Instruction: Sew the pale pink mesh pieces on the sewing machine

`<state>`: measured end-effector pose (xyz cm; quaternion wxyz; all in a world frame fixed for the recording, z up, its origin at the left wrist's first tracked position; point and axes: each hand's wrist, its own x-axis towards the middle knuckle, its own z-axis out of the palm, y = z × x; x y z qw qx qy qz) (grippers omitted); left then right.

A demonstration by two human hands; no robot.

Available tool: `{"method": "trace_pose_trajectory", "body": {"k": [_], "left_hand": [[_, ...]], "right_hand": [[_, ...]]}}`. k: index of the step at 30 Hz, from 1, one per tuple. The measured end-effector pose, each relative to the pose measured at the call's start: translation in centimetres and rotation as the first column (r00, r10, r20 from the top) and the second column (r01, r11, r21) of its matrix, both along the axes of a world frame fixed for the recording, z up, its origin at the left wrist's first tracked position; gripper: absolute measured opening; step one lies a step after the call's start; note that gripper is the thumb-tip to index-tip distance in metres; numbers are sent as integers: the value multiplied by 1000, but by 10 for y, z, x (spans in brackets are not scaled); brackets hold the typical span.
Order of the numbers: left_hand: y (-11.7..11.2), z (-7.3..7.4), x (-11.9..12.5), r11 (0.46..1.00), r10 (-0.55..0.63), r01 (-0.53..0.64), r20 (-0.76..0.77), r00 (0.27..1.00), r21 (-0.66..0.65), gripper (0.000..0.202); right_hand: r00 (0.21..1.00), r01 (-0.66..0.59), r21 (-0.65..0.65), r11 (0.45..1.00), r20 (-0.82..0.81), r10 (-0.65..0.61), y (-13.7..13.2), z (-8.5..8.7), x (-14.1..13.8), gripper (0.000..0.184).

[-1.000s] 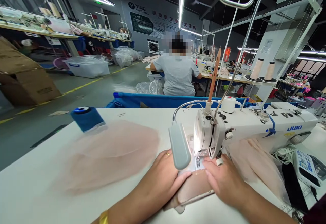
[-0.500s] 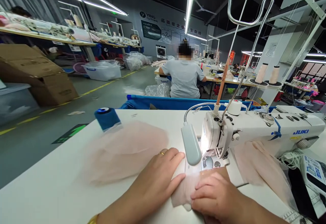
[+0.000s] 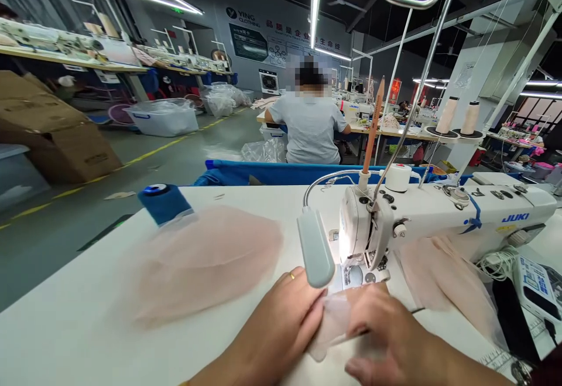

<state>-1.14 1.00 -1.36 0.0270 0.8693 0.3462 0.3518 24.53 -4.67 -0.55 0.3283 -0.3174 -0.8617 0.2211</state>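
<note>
At 6 o'clock from the machine (image 3: 365,222), over the tabletop (image 3: 79,327), the cloth (image 3: 336,318) lies between both hands. Left hand (image 3: 285,316): fingers touching its 9 o'clock edge; pinch or mere press, cannot tell. Right hand (image 3: 390,330): at its 3 o'clock side, blurred, thumb apart from the fingers; grip cannot be told. Cloth sheer; judged light, limp, slippery, prone to snag or pucker. Best hold: flat fingers near 2 opposite edges, light pressure, no tugging.
</note>
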Motion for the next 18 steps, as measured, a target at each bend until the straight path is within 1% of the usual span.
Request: {"method": "trace_pose_trajectory", "body": {"k": [1, 2, 3, 4, 7, 9, 12, 16, 18], "left_hand": [[-3, 1, 1, 1000, -7, 7, 8, 1000, 1, 25], [-6, 3, 2, 1000, -16, 16, 12, 1000, -1, 25], [-9, 5, 3, 1000, -24, 24, 15, 1000, -5, 25], [-11, 7, 3, 999, -35, 35, 20, 999, -5, 26], [-16, 9, 3, 998, -65, 64, 37, 997, 18, 24], [-16, 6, 4, 996, -73, 71, 33, 997, 49, 21], [-14, 3, 6, 990, -102, 98, 42, 994, 98, 29], [-11, 2, 9, 985, -146, 140, 53, 988, 105, 34], [-10, 0, 10, 984, -136, 128, 60, 989, 123, 34]], "right_hand": [[990, 143, -14, 990, 7, -143, 0, 3, -1, 35], [970, 243, -35, 969, 31, -242, 1, 5, -2, 38], [955, 293, -63, 954, 59, -289, 2, 5, -3, 36], [949, 313, -90, 945, 74, -307, 4, 4, -5, 31], [960, 280, -105, 954, 23, -279, 8, -2, -10, 10], [959, 280, -60, 958, -17, -282, 9, -5, -13, 11], [959, 282, 45, 958, -49, -280, 9, -6, -16, 15], [964, 263, 164, 951, -78, -253, 9, -4, -18, 17], [965, 262, 199, 944, -83, -250, 10, -3, -18, 17]]}}
